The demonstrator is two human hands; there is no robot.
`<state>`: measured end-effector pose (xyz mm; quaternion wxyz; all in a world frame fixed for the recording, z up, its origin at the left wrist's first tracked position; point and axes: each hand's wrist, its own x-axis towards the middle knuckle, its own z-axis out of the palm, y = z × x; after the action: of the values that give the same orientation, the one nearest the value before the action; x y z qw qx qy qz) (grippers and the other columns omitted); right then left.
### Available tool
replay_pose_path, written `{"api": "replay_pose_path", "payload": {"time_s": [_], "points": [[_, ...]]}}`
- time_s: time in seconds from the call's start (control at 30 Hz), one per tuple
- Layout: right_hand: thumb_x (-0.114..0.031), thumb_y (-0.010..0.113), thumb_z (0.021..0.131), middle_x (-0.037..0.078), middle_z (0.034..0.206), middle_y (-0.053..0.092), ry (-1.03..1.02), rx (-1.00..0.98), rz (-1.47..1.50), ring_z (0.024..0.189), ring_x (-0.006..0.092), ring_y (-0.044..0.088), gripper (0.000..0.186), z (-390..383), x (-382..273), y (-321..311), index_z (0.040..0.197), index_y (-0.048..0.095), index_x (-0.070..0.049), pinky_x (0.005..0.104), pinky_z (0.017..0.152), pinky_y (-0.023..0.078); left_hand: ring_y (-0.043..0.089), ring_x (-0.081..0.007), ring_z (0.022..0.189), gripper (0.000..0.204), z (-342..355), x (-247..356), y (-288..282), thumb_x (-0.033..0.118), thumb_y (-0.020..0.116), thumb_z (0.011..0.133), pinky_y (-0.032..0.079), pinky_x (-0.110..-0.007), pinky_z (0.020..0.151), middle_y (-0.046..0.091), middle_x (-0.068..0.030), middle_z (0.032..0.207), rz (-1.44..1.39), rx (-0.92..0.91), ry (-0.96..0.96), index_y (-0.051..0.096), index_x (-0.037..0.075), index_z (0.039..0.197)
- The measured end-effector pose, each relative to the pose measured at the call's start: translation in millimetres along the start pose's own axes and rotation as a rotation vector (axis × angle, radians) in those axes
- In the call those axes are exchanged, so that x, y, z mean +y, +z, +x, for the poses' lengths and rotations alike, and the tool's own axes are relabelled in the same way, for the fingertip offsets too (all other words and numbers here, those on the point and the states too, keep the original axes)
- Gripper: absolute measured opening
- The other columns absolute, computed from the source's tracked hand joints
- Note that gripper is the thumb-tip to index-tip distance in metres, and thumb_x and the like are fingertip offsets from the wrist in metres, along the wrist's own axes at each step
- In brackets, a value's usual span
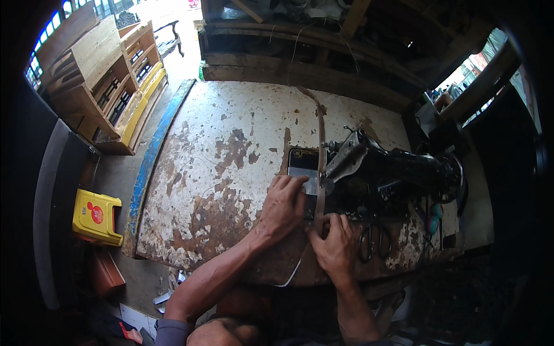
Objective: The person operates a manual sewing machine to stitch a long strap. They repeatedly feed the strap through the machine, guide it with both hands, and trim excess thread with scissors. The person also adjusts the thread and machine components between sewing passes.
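Observation:
A long narrow brown strip runs from the far edge of the worn table, beneath the head of a black sewing machine, toward me. My right hand is closed, pinching the strip between thumb and forefinger on the near side of the machine. Just left of the strip, my left hand rests by the shiny metal plate of the machine bed. Its fingers are bent and held together; whatever may be under them is hidden. Black-handled scissors lie right of my right hand.
The table has peeling white paint and a blue left edge. A teal-handled tool lies at right. On the floor at left are a yellow stool and wooden cabinets. Dark wooden shelving stands behind.

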<state>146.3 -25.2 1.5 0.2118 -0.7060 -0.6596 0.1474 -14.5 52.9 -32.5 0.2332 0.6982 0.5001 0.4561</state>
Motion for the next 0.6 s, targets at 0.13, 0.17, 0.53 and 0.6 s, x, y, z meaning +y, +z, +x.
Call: {"api": "replay_pose_path", "payload": {"time_s": [0.13, 0.17, 0.53, 0.6], "points": [[-0.019, 0.071, 0.096, 0.016, 0.105, 0.074, 0.259, -0.077, 0.376, 0.084, 0.0301, 0.074, 0.021, 15.8, 6.2, 5.3, 0.109, 0.066, -0.002, 0.0423, 0.074, 0.058, 0.067, -0.0397, 0.107, 0.018, -3.5, -4.9, -5.7, 0.006, 0.064, 0.099, 0.054, -0.046, 0.093, 0.071, -0.0197, 0.107, -0.061, 0.037, -0.009, 0.073, 0.002, 0.114], [-0.017, 0.069, 0.096, 0.016, 0.105, 0.075, 0.319, -0.145, 0.705, 0.082, 0.0281, 0.075, 0.019, 17.5, 8.4, 2.6, 0.109, 0.066, -0.002, 0.0407, 0.073, 0.059, 0.067, -0.0394, 0.107, 0.017, -4.5, -5.5, -5.9, 0.006, 0.064, 0.099, 0.054, -0.046, 0.093, 0.071, -0.0192, 0.107, -0.062, 0.027, -0.012, 0.074, 0.003, 0.113], [-0.008, 0.067, 0.101, 0.006, 0.089, 0.068, 0.544, -0.364, 1.524, 0.078, 0.0170, 0.070, 0.014, -127.5, 5.5, -17.9, 0.112, 0.060, -0.003, 0.0346, 0.075, 0.060, 0.067, -0.0368, 0.102, 0.015, -3.0, -12.0, -5.3, 0.007, 0.065, 0.097, 0.054, -0.045, 0.090, 0.071, -0.0164, 0.099, -0.079, 0.028, -0.007, 0.075, 0.005, 0.107], [-0.005, 0.067, 0.100, 0.008, 0.091, 0.068, 0.589, -0.372, 1.509, 0.079, 0.0178, 0.071, 0.016, -152.7, 9.8, -33.9, 0.113, 0.058, -0.002, 0.0350, 0.076, 0.060, 0.067, -0.0372, 0.101, 0.014, -3.2, -12.5, -5.4, 0.006, 0.065, 0.096, 0.054, -0.046, 0.090, 0.071, -0.0163, 0.098, -0.075, 0.026, -0.011, 0.075, 0.005, 0.106]]}}
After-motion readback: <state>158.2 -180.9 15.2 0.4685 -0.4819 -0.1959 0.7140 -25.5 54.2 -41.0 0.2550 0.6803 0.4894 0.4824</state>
